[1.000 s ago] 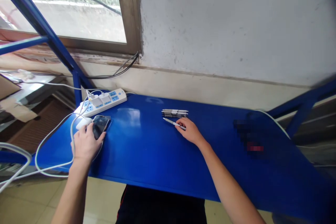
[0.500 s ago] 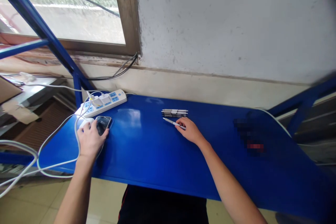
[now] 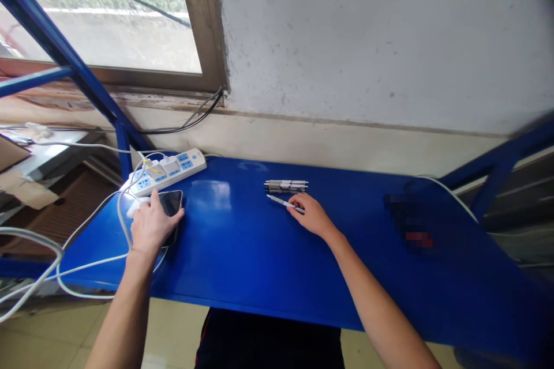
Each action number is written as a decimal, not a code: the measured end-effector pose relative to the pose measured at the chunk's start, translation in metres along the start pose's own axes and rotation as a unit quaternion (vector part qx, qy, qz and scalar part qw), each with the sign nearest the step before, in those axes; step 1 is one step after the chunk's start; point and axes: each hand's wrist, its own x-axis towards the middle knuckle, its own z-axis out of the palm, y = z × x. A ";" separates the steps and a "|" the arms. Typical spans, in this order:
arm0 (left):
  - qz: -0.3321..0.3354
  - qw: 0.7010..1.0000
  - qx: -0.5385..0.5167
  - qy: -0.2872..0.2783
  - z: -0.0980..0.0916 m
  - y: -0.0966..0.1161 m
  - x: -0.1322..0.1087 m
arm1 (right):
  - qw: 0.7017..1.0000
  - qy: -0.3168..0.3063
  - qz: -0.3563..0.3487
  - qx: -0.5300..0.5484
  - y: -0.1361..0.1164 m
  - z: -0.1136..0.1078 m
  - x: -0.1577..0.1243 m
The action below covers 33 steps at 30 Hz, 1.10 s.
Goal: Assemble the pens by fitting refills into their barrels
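On the left of the blue table, a dark-screened smartphone lies flat. My left hand grips it across its edges, thumb on the right side, covering much of it. By those fingers, a small white object is partly hidden. My right hand pinches a white pen near its rear end, with the tip pointing left. Just behind this pen, several white and dark pens lie side by side in a row.
A white power strip with chargers plugged in sits behind the phone. White cables loop over the table's left edge. At right lies a blurred dark and red object. Blue frame posts stand at both ends; a wall closes the back.
The phone, tilted under my left hand before, now lies flatter on the table, and the hand has settled with it. My right hand keeps its pen in nearly the same place.
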 end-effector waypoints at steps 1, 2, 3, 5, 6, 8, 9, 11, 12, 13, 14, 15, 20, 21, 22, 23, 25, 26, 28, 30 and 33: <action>0.000 1.000 -0.007 0.013 0.000 0.003 0.002 | 1.000 0.001 0.001 0.000 0.000 0.000 0.000; -0.001 0.999 -0.016 0.029 0.001 0.005 0.006 | 1.000 0.002 0.003 -0.001 0.000 0.000 0.000; -0.001 0.999 -0.025 0.045 0.002 0.009 0.010 | 1.000 0.002 0.004 -0.002 0.000 0.000 0.000; -0.003 0.997 -0.041 0.071 0.005 0.015 0.019 | 1.000 0.002 0.003 -0.005 0.000 0.000 0.000; -0.005 0.996 -0.048 0.077 0.007 0.019 0.023 | 1.000 0.001 0.003 -0.006 0.000 0.000 0.000; -0.016 0.995 -0.052 0.079 0.009 0.025 0.031 | 1.000 -0.001 0.001 -0.006 0.000 0.000 0.000; -0.024 0.995 -0.051 0.080 0.010 0.027 0.034 | 1.000 -0.003 0.001 -0.006 0.000 0.000 0.000; -0.043 0.994 -0.051 0.086 0.012 0.031 0.038 | 1.000 -0.005 0.002 -0.007 0.001 0.000 0.000; -0.049 0.993 -0.052 0.091 0.013 0.032 0.039 | 1.000 -0.005 0.004 -0.008 0.001 0.000 0.000; -0.054 0.993 -0.054 0.095 0.014 0.032 0.040 | 1.000 -0.003 0.006 -0.009 0.001 0.000 0.000; -0.053 0.992 -0.057 0.097 0.015 0.031 0.039 | 1.000 -0.002 0.007 -0.010 0.002 0.000 0.000; -0.047 0.992 -0.062 0.096 0.016 0.030 0.038 | 1.000 -0.001 0.007 -0.010 0.002 0.001 0.000; -0.001 0.986 -0.109 0.126 0.021 0.015 0.028 | 1.000 -0.003 0.004 -0.006 0.001 0.001 0.001; 0.002 0.983 -0.117 0.139 0.022 0.012 0.027 | 1.000 -0.003 0.003 -0.005 0.001 0.000 0.001; 0.003 0.982 -0.122 0.146 0.024 0.009 0.026 | 1.000 -0.002 0.003 -0.004 0.000 0.000 0.001; 0.004 0.981 -0.126 0.150 0.025 0.006 0.026 | 1.000 -0.002 0.003 -0.003 0.000 0.000 0.001; 0.015 0.978 -0.133 0.159 0.026 0.000 0.027 | 1.000 -0.001 0.004 0.000 0.001 0.000 0.001; 0.025 0.975 -0.138 0.170 0.026 -0.002 0.027 | 1.000 -0.001 0.004 0.000 0.001 0.000 0.001; 0.053 0.966 -0.154 0.202 0.025 -0.006 0.024 | 1.000 -0.003 0.005 0.001 0.001 0.001 0.001; 0.086 0.953 -0.171 0.233 0.024 -0.009 0.014 | 1.000 -0.005 0.006 0.001 0.002 0.001 0.001; 0.144 0.939 -0.186 0.251 0.025 -0.008 -0.009 | 1.000 -0.003 0.007 0.002 0.001 0.000 0.000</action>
